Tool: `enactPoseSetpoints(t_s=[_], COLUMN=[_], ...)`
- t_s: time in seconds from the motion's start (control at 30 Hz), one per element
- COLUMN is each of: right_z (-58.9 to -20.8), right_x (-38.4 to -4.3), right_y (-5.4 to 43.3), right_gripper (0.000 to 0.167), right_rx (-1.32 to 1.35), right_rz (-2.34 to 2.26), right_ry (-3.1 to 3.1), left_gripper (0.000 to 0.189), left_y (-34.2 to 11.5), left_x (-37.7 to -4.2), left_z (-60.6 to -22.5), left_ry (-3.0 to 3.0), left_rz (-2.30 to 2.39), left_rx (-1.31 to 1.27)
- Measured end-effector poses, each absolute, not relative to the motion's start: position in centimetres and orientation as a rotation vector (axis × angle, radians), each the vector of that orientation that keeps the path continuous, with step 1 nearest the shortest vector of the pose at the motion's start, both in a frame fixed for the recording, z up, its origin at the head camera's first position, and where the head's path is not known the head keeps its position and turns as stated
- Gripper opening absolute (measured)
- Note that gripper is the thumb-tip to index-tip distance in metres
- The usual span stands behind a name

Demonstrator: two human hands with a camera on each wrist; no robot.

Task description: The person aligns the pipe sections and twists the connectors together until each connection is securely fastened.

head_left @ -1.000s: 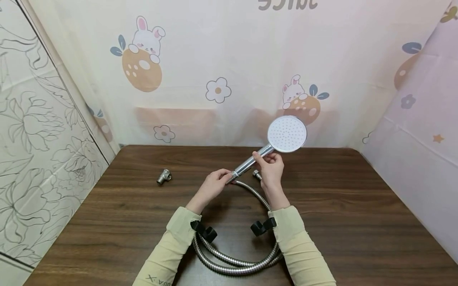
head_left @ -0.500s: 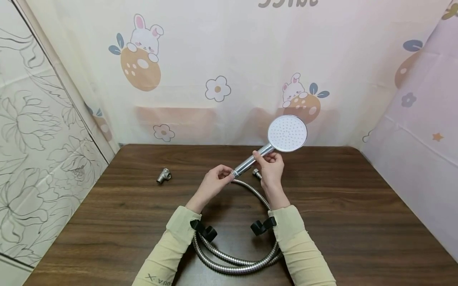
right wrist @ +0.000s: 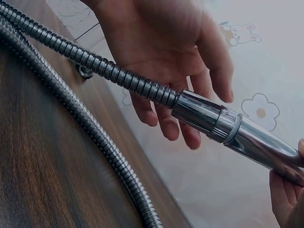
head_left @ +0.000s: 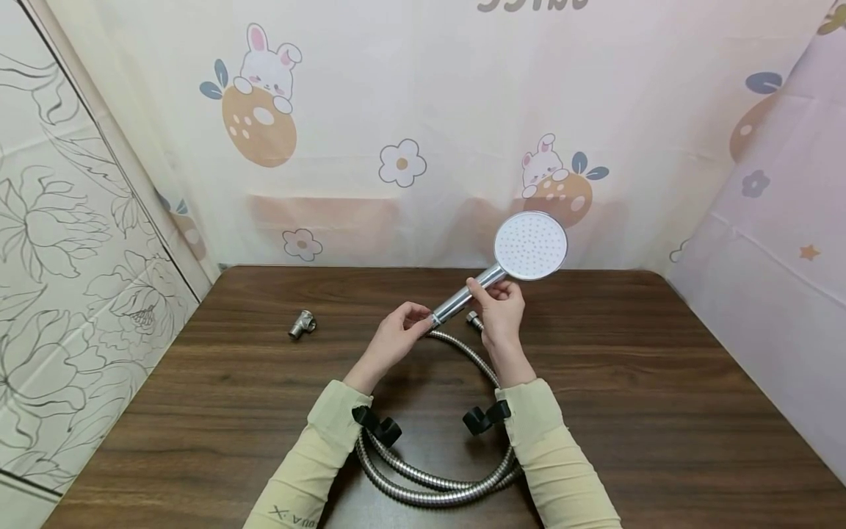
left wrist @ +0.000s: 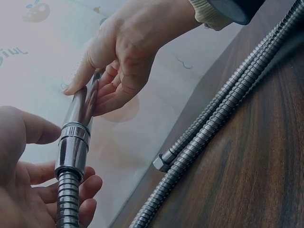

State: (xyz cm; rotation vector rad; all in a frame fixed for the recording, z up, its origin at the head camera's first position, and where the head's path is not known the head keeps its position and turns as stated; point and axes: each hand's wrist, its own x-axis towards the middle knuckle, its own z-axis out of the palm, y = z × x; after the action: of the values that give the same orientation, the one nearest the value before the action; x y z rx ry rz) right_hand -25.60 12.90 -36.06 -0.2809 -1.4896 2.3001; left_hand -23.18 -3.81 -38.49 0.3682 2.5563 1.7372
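My right hand (head_left: 502,316) pinches the chrome handle of a round shower head (head_left: 531,246), holding it tilted above the table with the white spray face toward me. At the handle's lower end sits the chrome connector (left wrist: 72,149) of a ribbed metal shower hose (head_left: 456,499). Around this connector my left hand (head_left: 393,338) is loosely spread: its fingers (right wrist: 168,128) lie behind the hose and connector, while the thumb (right wrist: 223,85) stands slightly apart from the metal in the right wrist view.
On the wooden table (head_left: 661,382) the hose loops below my forearms. Its other end, a hex nut (left wrist: 162,162), lies near my right hand. A small metal pipe fitting (head_left: 303,325) rests to the left. Patterned curtains (head_left: 423,88) hang behind the table.
My left hand's fingers and thumb have shifted around the connector, loosening from it. The right hand and shower head have stayed in place.
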Motion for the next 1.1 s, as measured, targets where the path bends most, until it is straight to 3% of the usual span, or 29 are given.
enactPoseSetpoints(t_s=[0.3,1.1], right_z=[-36.16,-36.07], right_x=[-25.51,-25.41], right_y=[12.87,12.87], right_gripper=[0.032,0.032], right_rx=[-0.280,-0.282], right_rz=[2.288,2.293], right_ry=[-1.503,-1.518], left_gripper=[0.026,0.023], left_y=[-3.85,-4.09], left_x=[-23.05,-23.09], left_z=[-38.47,-38.38], left_ry=[2.492,2.519], left_rz=[1.686,1.745], left_rx=[0.280,0.410])
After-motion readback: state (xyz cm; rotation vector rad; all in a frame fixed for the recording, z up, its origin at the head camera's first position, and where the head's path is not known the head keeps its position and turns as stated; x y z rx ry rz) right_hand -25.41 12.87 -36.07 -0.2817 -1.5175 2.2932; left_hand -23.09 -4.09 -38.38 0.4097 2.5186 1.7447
